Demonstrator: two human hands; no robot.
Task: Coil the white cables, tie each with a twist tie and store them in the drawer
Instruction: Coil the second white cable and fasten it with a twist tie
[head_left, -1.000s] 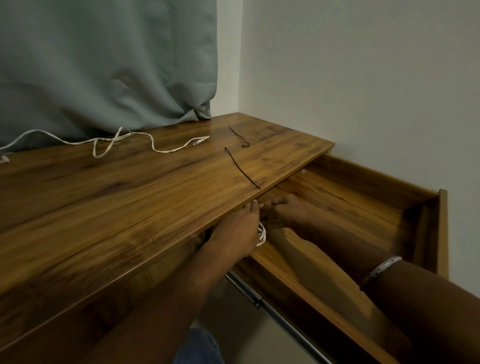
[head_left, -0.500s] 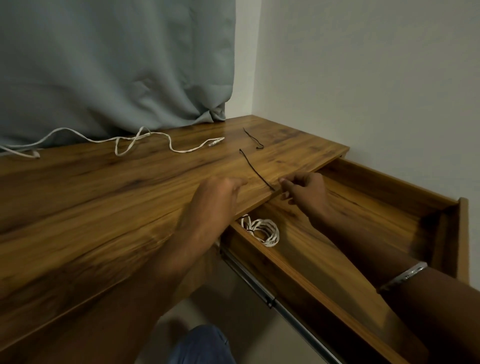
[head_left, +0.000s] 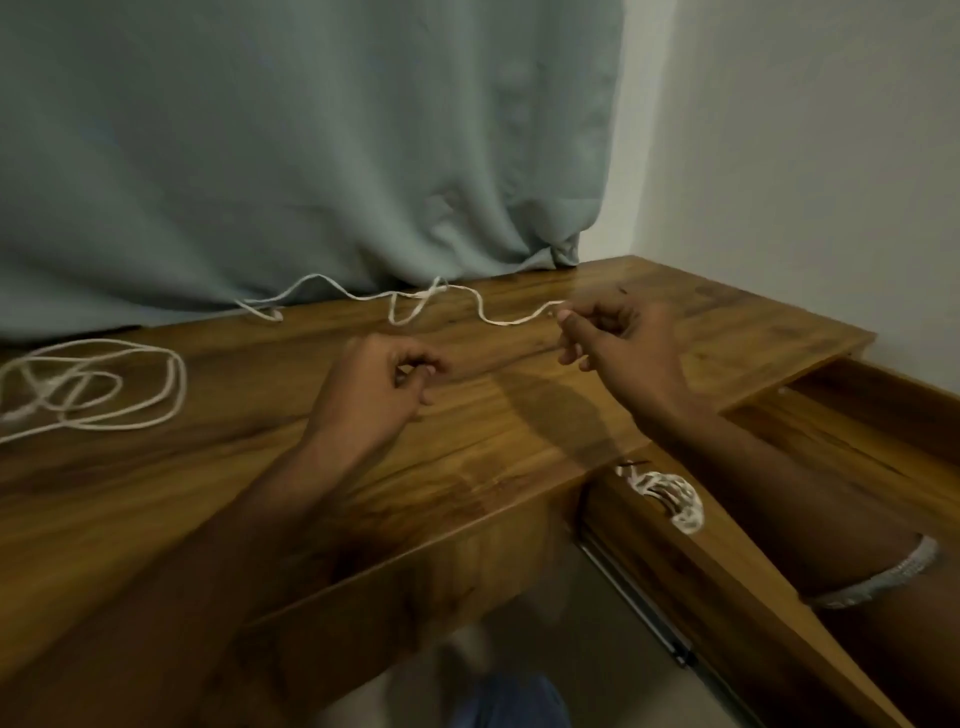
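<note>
A loose white cable (head_left: 415, 304) snakes along the back of the wooden desk (head_left: 234, 467), below the curtain. My right hand (head_left: 618, 348) pinches its near end between thumb and forefinger. Left of it, my left hand (head_left: 374, 389) hovers over the desk with curled fingers, thumb against the forefinger, nothing seen in it. A second white cable (head_left: 93, 389) lies in loose loops at the far left. In the open drawer (head_left: 831, 452) a coiled white cable (head_left: 675, 499) lies tied with a dark twist tie (head_left: 636, 462). Only a dark tip of a twist tie (head_left: 623, 291) shows beyond my right hand.
A grey-green curtain (head_left: 311, 156) hangs down onto the desk's back edge. White wall (head_left: 831, 182) borders the desk on the right. The drawer sticks out at the lower right, with its metal rail (head_left: 649, 618) below.
Both hands have risen from the drawer's edge to the desktop. The right hand went back to the loose cable's end. The view swung left, bringing the second cable into sight.
</note>
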